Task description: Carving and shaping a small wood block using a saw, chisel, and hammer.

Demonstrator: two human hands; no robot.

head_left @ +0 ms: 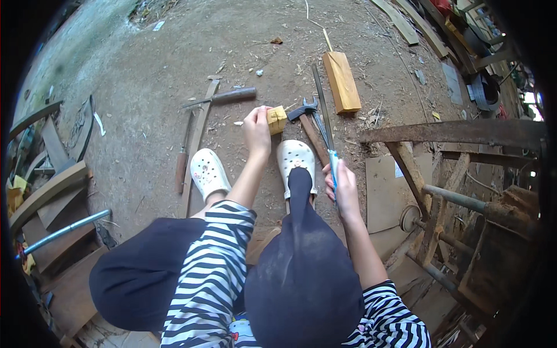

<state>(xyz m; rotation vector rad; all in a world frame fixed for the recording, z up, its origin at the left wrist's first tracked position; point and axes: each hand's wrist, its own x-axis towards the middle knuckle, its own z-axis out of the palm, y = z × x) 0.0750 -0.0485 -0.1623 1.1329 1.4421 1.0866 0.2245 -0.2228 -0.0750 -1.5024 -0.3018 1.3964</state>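
My left hand is closed around a small yellowish wooden block, held just beyond my white clogs. Dark lines mark the block's face. In my right hand is a long, narrow file-like tool; its blue handle lies within my closed fingers, and its dark blade points away from me. Between the two hands, a hammer with a wooden handle lies on the ground. Beside it is a bluish metal tool with a forked end, partly hidden by the blade.
A larger wooden block lies beyond my right hand. To the left are a second hammer, a long wooden strip and a wooden-handled tool. A wooden frame stands at right. Curved wood pieces and a metal tube sit far left.
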